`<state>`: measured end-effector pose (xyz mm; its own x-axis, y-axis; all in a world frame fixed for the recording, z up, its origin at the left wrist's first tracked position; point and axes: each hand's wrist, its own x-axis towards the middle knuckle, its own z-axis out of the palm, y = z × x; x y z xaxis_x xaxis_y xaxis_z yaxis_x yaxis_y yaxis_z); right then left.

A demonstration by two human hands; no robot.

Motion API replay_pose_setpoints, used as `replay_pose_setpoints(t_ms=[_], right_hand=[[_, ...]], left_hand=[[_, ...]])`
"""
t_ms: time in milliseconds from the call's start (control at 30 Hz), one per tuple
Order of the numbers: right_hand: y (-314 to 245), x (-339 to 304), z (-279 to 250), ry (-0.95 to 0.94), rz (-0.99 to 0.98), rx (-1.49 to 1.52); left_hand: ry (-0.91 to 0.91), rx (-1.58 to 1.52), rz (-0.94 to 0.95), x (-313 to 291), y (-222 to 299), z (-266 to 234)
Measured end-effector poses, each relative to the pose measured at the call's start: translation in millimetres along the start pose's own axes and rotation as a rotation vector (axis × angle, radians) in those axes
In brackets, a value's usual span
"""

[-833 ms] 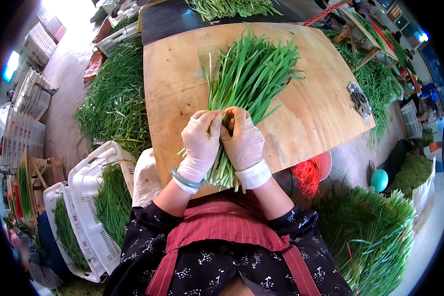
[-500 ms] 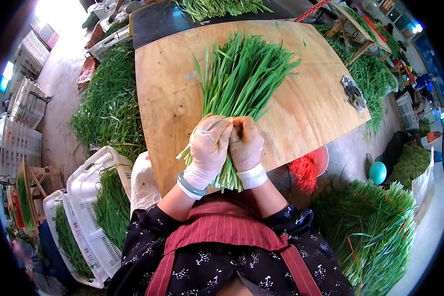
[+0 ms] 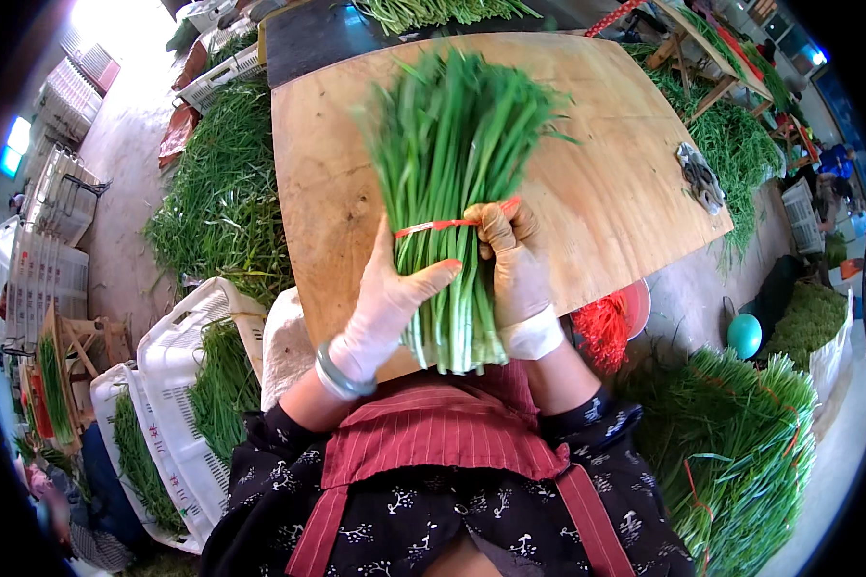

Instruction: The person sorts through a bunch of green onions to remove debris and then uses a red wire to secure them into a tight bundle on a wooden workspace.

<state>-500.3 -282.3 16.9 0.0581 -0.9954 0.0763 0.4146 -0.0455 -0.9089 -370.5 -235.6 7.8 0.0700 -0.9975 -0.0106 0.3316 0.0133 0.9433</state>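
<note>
A thick bundle of garlic chives [image 3: 452, 144] stands out over the near edge of the wooden board, leaf tips away from me and pale stem ends close to my apron. Round its middle runs a red tie [image 3: 431, 228]. My left hand [image 3: 380, 313], in a pale glove, grips the bundle's left side below the tie, thumb across the front and fingers hidden behind. On the right side, the gloved fingers of my right hand [image 3: 515, 260] are closed on the red tie at the bundle's edge; its glove is stained brown at the fingertips. Motion blurs the leaf tips.
The wooden board [image 3: 625, 173] has a crumpled grey cloth [image 3: 700, 178] at its right edge. Red ties [image 3: 601, 330] fill a pink basin below. White crates [image 3: 188, 385] of greens stand left; a heap of tied bundles [image 3: 722, 452] lies right. Loose greens [image 3: 226, 192] cover the left floor.
My hands were together over the bundle's front and have moved apart to its sides. The red tie now shows round the bundle, which has been lifted and turned more upright.
</note>
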Motion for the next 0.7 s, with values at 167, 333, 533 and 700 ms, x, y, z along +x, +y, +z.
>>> replay_pose_setpoints(t_ms=[167,333,533,700], right_hand=[[-50,39,0,-0.653,-0.113,-0.482],[-29,72,8,-0.936,-0.095,-1.01],[2,67,7,-0.723,-0.163,-0.939],[19,66,9,-0.383,-0.321,-0.554]], left_hand=[[0.133,-0.125,0.214,-32,-12,26],[-0.203,0.264,-0.497,-38,-8,3],[-0.163,0.975,0.538,27,38,-30],[-0.248,1.531,0.468,63,13,-34]])
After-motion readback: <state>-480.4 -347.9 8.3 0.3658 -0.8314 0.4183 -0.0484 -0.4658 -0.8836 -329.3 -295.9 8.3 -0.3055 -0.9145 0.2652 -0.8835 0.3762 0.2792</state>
